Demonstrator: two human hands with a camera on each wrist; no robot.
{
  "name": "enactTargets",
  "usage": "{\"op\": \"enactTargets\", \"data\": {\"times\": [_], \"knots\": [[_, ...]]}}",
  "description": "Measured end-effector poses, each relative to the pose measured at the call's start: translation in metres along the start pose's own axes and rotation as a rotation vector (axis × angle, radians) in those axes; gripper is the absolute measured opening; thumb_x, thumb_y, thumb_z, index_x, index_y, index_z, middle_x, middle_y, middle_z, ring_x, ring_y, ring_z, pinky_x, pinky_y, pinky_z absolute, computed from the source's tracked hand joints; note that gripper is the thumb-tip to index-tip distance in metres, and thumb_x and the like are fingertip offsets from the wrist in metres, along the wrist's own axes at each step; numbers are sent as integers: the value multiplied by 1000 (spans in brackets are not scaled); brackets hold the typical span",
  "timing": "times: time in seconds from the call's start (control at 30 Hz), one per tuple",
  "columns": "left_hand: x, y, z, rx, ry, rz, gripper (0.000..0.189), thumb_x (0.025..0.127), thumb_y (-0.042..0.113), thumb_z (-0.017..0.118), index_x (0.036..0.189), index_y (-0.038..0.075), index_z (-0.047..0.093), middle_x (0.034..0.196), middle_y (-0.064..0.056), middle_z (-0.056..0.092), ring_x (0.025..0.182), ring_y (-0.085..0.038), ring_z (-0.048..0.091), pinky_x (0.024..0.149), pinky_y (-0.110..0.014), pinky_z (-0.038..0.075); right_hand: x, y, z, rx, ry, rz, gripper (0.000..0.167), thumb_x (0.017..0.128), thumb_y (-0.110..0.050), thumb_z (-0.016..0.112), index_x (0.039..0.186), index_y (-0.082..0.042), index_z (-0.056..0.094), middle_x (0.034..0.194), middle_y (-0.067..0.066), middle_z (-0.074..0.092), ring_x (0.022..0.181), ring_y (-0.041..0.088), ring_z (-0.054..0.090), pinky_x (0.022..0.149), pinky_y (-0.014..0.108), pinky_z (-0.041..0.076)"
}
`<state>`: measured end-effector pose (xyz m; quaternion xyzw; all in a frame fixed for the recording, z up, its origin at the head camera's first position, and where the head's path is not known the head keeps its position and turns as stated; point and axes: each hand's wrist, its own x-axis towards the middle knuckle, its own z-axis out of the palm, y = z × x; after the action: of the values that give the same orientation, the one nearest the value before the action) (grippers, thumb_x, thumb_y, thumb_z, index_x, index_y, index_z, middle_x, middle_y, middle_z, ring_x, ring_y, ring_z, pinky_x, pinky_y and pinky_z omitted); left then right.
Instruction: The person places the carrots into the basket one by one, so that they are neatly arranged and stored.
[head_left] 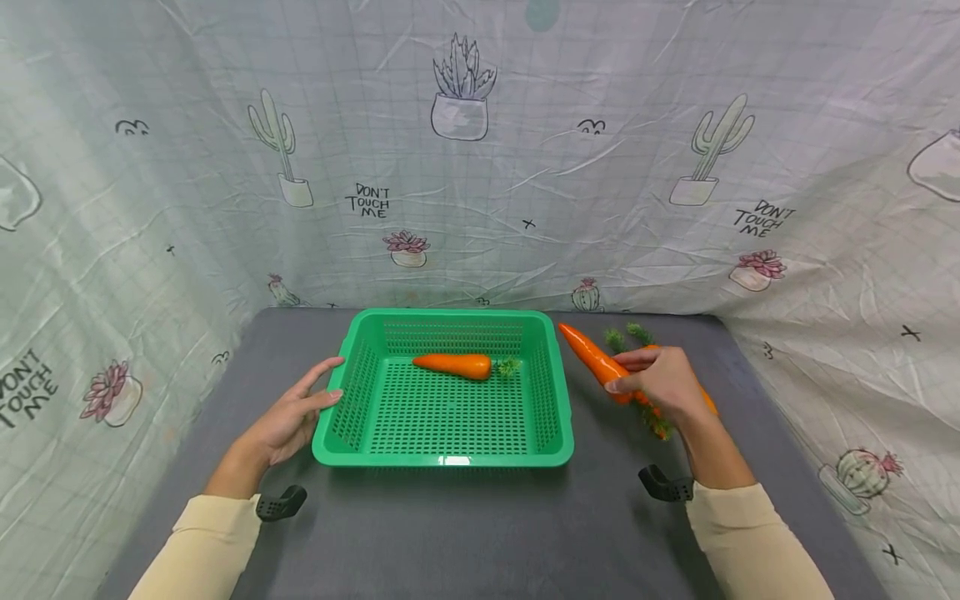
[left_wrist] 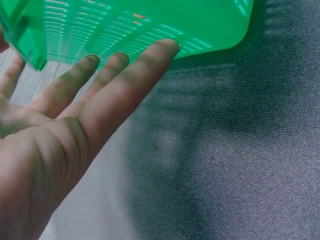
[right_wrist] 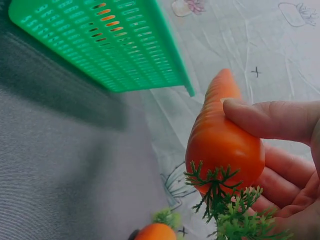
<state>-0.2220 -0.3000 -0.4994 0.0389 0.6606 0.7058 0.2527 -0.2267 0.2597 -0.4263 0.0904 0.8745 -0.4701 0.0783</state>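
Observation:
My right hand (head_left: 662,383) grips an orange carrot (head_left: 592,352) between thumb and fingers, to the right of a green plastic basket (head_left: 450,460). In the right wrist view, the held carrot (right_wrist: 220,135) points its tip away, and its leafy green top hangs below the thumb. My left hand (head_left: 288,421) touches the basket's left rim, with fairly straight fingers and thumb; in the left wrist view the fingers (left_wrist: 135,85) lie along the slotted wall. Inside the basket a second carrot (head_left: 453,365) lies on the floor, tip to the left, leaves to the right.
More carrot (head_left: 707,402) shows behind and beneath my right hand, with green leaves (head_left: 640,333) poking out above it; the hand hides much of it. The grey table (head_left: 465,533) meets a hanging cloth (head_left: 495,183) with printed potted plants at the back and sides.

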Motion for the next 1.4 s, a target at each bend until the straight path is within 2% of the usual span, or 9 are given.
{"op": "enactTargets", "data": {"times": [0.3,0.6,1.0,1.4], "knots": [[1,0,0,-11,-9,2,69,111,24,53,166,36,13,136,-4,59,114,-19,72,91,-42,61,1,-11,0,3,-34,-8,58,79,-10,91,131,1,70,132,26,69,108,33,71,81,36,63],[2,1,-1,-2,-14,2,70,111,24,53,166,36,12,139,-5,56,115,-19,72,91,-42,61,3,-19,2,6,-60,-32,58,78,-10,91,131,-1,71,131,24,71,111,34,70,82,34,62],[-1,0,-1,-2,-14,-6,69,111,25,51,166,37,11,139,-3,54,115,-20,72,91,-44,61,7,-31,10,19,-106,-57,55,75,-6,92,127,0,74,125,24,73,101,29,72,82,36,62],[0,1,0,27,1,-2,68,111,27,51,166,37,12,143,-6,48,115,-18,71,92,-41,60,10,-42,19,-3,-138,-81,54,75,-5,91,126,-2,74,124,23,73,103,31,72,81,36,62]]}}
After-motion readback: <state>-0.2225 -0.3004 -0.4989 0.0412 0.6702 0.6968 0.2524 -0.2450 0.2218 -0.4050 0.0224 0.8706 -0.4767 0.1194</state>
